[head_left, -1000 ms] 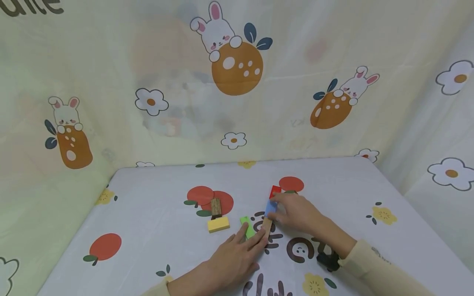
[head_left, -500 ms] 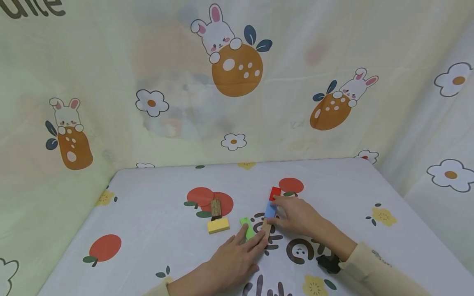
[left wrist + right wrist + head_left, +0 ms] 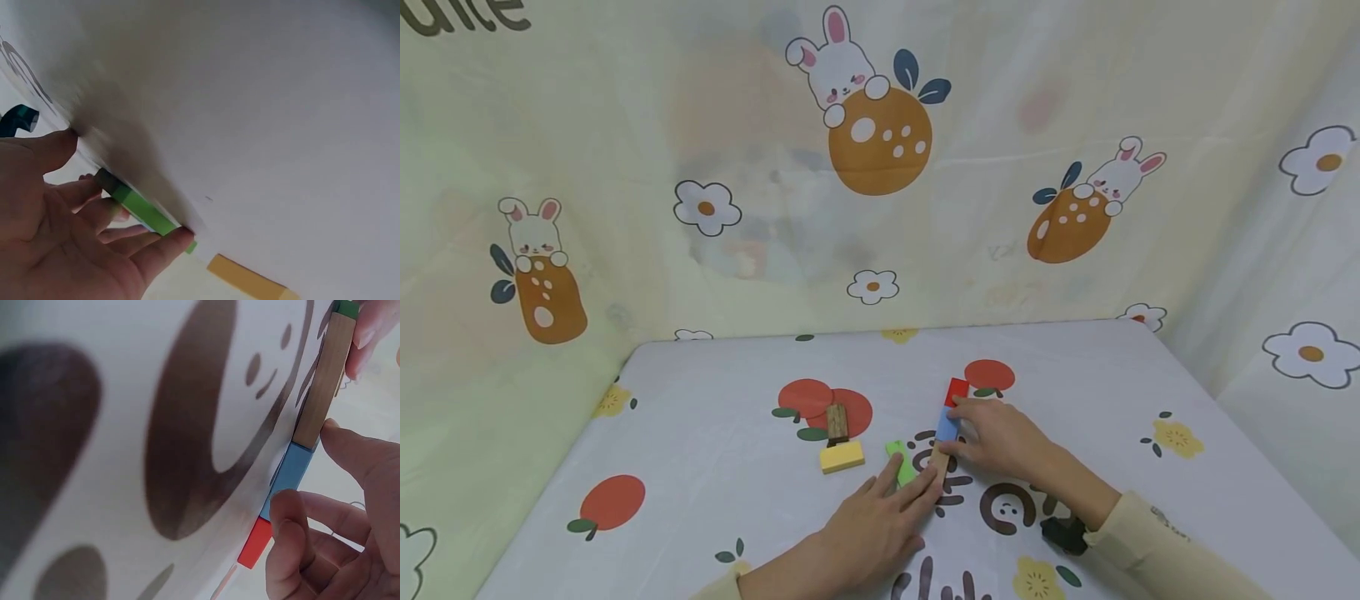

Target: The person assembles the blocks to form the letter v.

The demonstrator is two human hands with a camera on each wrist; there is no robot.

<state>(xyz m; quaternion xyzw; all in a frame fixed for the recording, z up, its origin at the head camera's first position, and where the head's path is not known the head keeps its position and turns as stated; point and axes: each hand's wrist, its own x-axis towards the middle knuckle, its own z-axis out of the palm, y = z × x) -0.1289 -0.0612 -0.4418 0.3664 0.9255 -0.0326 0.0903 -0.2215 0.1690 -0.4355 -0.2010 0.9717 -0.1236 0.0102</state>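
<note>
A row of blocks slants across the table in the head view: a red block (image 3: 957, 391), a blue block (image 3: 947, 424) and a plain wood block (image 3: 940, 462). My right hand (image 3: 1009, 437) holds the blue block, forefinger near its red end and thumb near its wood end. A dark green piece (image 3: 347, 308) shows beyond the wood block in the right wrist view. My left hand (image 3: 874, 527) rests with fingers extended, touching the near part of the wood block and a bright green block (image 3: 902, 467). Its fingertips hide part of both.
Left of the green block lies a yellow block (image 3: 842, 457). A brown bark-patterned block (image 3: 837, 422) stands just behind it. The white tablecloth (image 3: 715, 450) carries printed fruit, flowers and letters, and a patterned curtain (image 3: 970, 250) hangs behind the table.
My right thumb and forefinger have shifted very slightly along the row. My left hand and the blocks look nearly unchanged.
</note>
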